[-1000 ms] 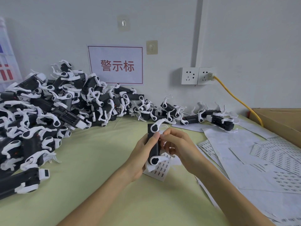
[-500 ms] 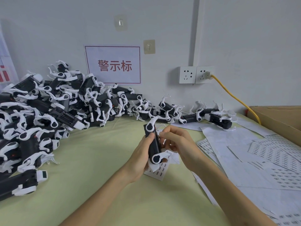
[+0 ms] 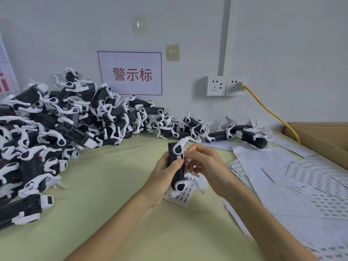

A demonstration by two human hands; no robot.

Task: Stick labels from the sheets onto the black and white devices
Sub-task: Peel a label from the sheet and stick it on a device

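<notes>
Gripping the black and white device (image 3: 179,176) upright in my left hand (image 3: 162,178), thumb across its front, I pinch its upper right edge with my right hand (image 3: 207,166), above a label sheet (image 3: 181,199) on the green table (image 3: 113,185).

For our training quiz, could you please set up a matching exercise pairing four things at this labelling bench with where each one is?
Things:
1. held device
2. yellow cable
3. cardboard box
4. pile of devices

Places:
A. at the far right of the scene
B. plugged into the wall socket
C. heaped on the left of the table, against the wall
D. upright in the left hand

Pairs: 1-D, 2-B, 3-A, 4-C
</notes>
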